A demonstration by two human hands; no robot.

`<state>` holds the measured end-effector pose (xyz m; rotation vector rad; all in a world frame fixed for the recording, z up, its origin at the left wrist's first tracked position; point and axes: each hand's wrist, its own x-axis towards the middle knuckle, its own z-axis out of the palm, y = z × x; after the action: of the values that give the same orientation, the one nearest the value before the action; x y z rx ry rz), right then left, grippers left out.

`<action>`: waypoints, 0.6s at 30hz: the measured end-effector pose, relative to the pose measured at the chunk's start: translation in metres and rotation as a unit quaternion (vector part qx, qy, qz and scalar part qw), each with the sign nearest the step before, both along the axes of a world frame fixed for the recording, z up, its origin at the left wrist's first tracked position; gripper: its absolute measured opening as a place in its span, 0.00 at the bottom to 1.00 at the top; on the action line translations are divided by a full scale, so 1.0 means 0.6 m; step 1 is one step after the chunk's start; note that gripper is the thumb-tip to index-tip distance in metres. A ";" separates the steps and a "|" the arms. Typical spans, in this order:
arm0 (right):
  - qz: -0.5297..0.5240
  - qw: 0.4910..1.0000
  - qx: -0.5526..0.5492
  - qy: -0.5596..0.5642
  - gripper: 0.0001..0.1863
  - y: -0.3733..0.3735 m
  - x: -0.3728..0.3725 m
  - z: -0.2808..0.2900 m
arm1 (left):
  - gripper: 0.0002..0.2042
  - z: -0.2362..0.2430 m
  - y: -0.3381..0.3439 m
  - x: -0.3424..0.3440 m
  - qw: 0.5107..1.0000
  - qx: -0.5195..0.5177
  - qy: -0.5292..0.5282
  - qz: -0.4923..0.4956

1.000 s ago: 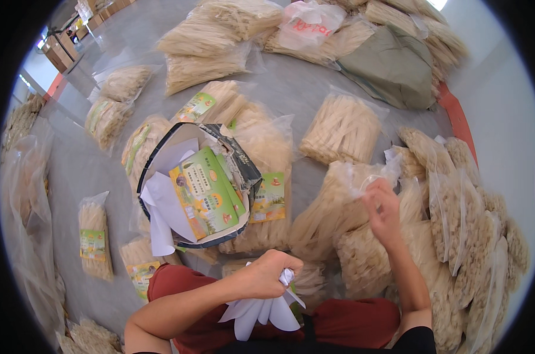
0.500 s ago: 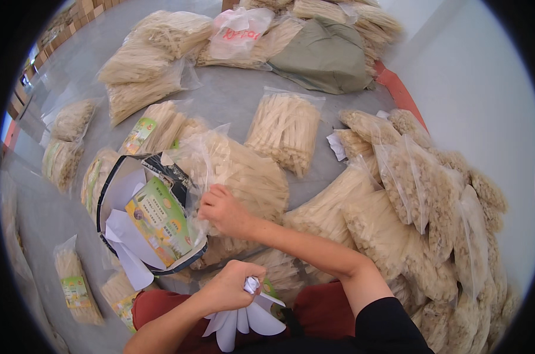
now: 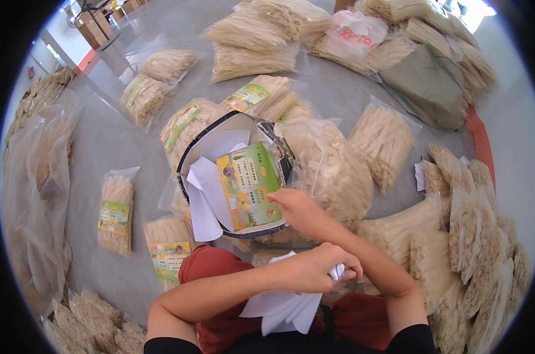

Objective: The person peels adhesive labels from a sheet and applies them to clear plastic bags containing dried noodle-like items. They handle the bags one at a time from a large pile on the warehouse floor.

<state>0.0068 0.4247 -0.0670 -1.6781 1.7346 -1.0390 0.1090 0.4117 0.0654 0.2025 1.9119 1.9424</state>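
My left hand [image 3: 317, 268] is closed around a bunch of white paper sheets [image 3: 288, 310]. The sheets fan out below the fist over my lap, and a crumpled end pokes out by the thumb. My right hand [image 3: 300, 207] reaches over the rim of a dark-edged, open box [image 3: 183, 158]. Its fingers are drawn together at the right edge of a green and yellow printed label [image 3: 250, 186] lying in the box; whether they grip it is hard to make out. White paper [image 3: 205, 197] lies beside the label and hangs over the box's front rim.
Clear bags of pale dried strips surround the box: one large bag [image 3: 332, 171] at its right, a labelled one [image 3: 115, 215] at the left. More bags [image 3: 421, 248] pile up at the right by the wall. A grey-green sack [image 3: 427, 85] lies at the back. Plastic sheeting [image 3: 37, 200] stands far left.
My right hand has moved from the plastic bag beside the box onto the label inside it. My left hand still holds the papers. The view has swung to the left.
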 end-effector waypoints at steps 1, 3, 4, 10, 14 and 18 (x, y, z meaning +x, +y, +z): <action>-0.006 0.999 0.011 0.038 0.17 -0.013 0.026 -0.030 | 0.08 -0.007 -0.006 0.005 1.000 0.001 0.024 -0.002; -0.029 0.992 0.036 0.118 0.25 -0.034 0.080 -0.082 | 0.07 -0.029 -0.021 0.013 0.997 0.006 0.074 -0.015; -0.093 0.981 0.073 0.155 0.29 -0.046 0.106 -0.093 | 0.06 -0.024 -0.030 0.016 0.997 -0.009 0.069 -0.028; -0.346 0.894 0.176 0.224 0.45 -0.079 0.142 -0.203 | 0.06 -0.026 -0.050 0.011 0.991 -0.104 0.056 -0.054; -0.397 0.888 0.187 0.140 0.44 -0.080 0.134 -0.277 | 0.06 -0.017 -0.051 0.009 0.990 -0.128 0.050 -0.026; -0.298 0.934 0.169 0.098 0.25 -0.079 0.166 -0.216 | 0.06 -0.025 -0.067 0.022 0.991 -0.134 -0.003 0.030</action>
<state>0.1063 0.3773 -0.1965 -1.0850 2.4798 -0.7531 0.1221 0.3717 0.0503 0.0611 2.1704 1.6960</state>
